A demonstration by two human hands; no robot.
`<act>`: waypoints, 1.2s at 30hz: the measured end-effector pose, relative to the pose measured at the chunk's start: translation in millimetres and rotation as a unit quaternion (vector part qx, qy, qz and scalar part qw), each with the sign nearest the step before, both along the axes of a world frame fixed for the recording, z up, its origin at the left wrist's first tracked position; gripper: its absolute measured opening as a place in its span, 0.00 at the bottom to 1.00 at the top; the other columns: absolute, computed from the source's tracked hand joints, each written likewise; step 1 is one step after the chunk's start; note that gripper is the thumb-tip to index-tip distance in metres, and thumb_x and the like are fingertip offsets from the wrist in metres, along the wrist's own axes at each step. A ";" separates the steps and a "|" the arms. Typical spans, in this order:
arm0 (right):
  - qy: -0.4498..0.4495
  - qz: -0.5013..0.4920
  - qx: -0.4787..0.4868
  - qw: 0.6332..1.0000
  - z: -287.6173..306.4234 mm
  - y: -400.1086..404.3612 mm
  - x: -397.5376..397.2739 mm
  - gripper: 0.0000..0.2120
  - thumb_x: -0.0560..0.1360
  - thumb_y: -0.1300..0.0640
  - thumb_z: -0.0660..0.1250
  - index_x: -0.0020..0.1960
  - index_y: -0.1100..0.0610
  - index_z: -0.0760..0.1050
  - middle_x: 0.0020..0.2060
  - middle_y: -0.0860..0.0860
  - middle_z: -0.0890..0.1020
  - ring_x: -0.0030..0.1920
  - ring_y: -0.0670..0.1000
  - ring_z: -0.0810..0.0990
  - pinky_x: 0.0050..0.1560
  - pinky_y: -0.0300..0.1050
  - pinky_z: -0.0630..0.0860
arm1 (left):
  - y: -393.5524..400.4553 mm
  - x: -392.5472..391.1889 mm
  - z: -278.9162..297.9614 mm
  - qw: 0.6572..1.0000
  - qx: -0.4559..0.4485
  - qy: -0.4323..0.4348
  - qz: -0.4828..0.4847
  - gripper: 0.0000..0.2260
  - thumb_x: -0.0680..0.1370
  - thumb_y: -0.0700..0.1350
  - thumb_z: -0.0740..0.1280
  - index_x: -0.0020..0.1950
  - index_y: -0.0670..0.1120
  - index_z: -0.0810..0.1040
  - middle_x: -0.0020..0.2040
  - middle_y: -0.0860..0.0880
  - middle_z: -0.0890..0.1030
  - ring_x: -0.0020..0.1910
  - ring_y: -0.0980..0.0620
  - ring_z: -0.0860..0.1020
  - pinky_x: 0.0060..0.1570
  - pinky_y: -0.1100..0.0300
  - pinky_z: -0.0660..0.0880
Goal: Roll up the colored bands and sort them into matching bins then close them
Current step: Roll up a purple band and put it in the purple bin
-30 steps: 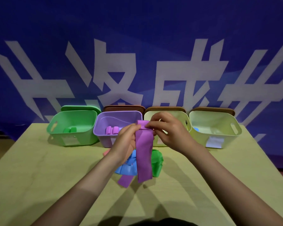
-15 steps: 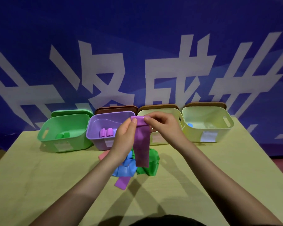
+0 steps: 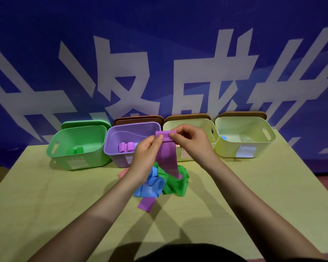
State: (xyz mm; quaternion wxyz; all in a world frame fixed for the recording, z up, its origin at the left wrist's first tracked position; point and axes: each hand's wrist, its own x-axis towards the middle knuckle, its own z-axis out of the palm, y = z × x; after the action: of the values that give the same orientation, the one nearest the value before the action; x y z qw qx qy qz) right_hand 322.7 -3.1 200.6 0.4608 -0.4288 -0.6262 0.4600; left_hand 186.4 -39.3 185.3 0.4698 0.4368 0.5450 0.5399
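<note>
At 12 o'clock above the loose pile of bands point(image 3: 160, 183), the left hand point(image 3: 147, 155) and the right hand point(image 3: 192, 143) both pinch the top edge of the purple band point(image 3: 167, 157), so its length hangs free for rolling. Behind it at 11 o'clock stands the purple bin point(image 3: 121, 137), open and holding two purple rolls point(image 3: 126, 147), probably the place for this one.

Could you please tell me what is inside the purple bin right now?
Two rolled purple bands lie in the purple bin, near its front wall. The left hand covers its right part, so anything there is hidden.
</note>
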 end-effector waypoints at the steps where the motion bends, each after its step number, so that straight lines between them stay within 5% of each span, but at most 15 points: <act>1: -0.002 0.000 0.000 1.000 -0.6 -0.9 -2.5 0.07 0.74 0.65 0.69 0.40 0.56 0.79 0.30 0.47 0.77 0.33 0.43 0.73 0.36 0.34 0.69 | 0.5 -1.8 -1.4 1.000 -0.001 -0.002 0.007 0.13 0.80 0.48 0.62 0.42 0.59 0.84 0.48 0.41 0.83 0.52 0.37 0.80 0.55 0.40 0.75; 7: -0.011 0.000 -0.008 1.000 -1.0 -3.4 -9.4 0.07 0.74 0.65 0.69 0.41 0.54 0.80 0.33 0.48 0.80 0.35 0.44 0.74 0.37 0.33 0.71 | -0.4 -11.8 -9.7 1.000 -0.008 -0.015 -0.010 0.10 0.79 0.50 0.63 0.45 0.56 0.83 0.46 0.46 0.83 0.49 0.45 0.80 0.53 0.45 0.75; 12: -0.039 0.009 -0.028 0.999 4.2 -3.1 -10.4 0.06 0.74 0.67 0.68 0.44 0.57 0.80 0.32 0.48 0.79 0.31 0.38 0.74 0.35 0.30 0.71 | -1.7 -12.6 -10.6 1.000 0.010 0.005 -0.009 0.10 0.81 0.42 0.61 0.45 0.50 0.80 0.37 0.50 0.80 0.36 0.54 0.76 0.37 0.58 0.72; 17: -0.087 0.016 -0.037 0.995 4.6 -1.8 -9.7 0.07 0.75 0.66 0.68 0.40 0.57 0.77 0.32 0.51 0.76 0.30 0.42 0.73 0.34 0.34 0.71 | 0.1 -14.7 -11.3 0.998 0.030 0.049 -0.023 0.09 0.81 0.42 0.60 0.50 0.43 0.79 0.47 0.37 0.81 0.43 0.47 0.78 0.44 0.53 0.74; 20: -0.135 -0.010 0.008 0.991 2.0 -0.5 -10.5 0.09 0.74 0.64 0.69 0.38 0.55 0.74 0.30 0.49 0.74 0.30 0.43 0.69 0.33 0.36 0.67 | 2.4 -16.3 -7.2 0.998 0.028 0.047 -0.025 0.08 0.81 0.41 0.61 0.48 0.41 0.79 0.42 0.37 0.80 0.41 0.49 0.76 0.41 0.56 0.71; 22: -0.123 -0.014 0.021 0.992 2.2 -0.1 -10.2 0.10 0.74 0.65 0.69 0.36 0.55 0.73 0.29 0.49 0.73 0.28 0.41 0.67 0.31 0.34 0.65 | 5.3 -16.3 -2.5 1.000 0.010 0.017 -0.019 0.09 0.80 0.41 0.62 0.44 0.47 0.81 0.39 0.44 0.80 0.41 0.51 0.76 0.40 0.58 0.71; 25: -0.115 -0.004 0.034 0.993 6.2 -0.4 -7.9 0.08 0.74 0.66 0.69 0.38 0.58 0.74 0.28 0.49 0.73 0.27 0.41 0.67 0.30 0.31 0.64 | 10.4 -14.8 1.1 0.999 -0.007 -0.033 -0.034 0.08 0.78 0.47 0.66 0.42 0.48 0.83 0.42 0.40 0.81 0.44 0.47 0.77 0.44 0.54 0.71; 32: -0.019 0.007 0.016 1.000 3.0 0.6 0.2 0.11 0.74 0.68 0.68 0.36 0.56 0.74 0.30 0.51 0.74 0.33 0.46 0.70 0.34 0.34 0.67 | 17.1 -4.8 2.0 0.989 0.114 0.086 -0.023 0.15 0.77 0.48 0.63 0.41 0.36 0.75 0.35 0.42 0.73 0.36 0.50 0.70 0.36 0.56 0.66; 36: 0.041 -0.006 0.002 0.999 0.6 0.9 4.6 0.10 0.74 0.69 0.67 0.37 0.57 0.75 0.29 0.47 0.74 0.30 0.42 0.70 0.33 0.33 0.68 | 21.0 0.6 7.4 0.996 0.068 0.019 -0.054 0.12 0.79 0.47 0.64 0.46 0.40 0.80 0.39 0.41 0.77 0.38 0.49 0.74 0.38 0.56 0.71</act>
State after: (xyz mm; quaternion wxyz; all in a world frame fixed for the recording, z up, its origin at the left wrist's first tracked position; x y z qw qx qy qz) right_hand 327.3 -2.1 201.2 0.4897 -0.4129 -0.6047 0.4733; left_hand 187.0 -18.2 192.6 0.4567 0.5068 0.4914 0.5414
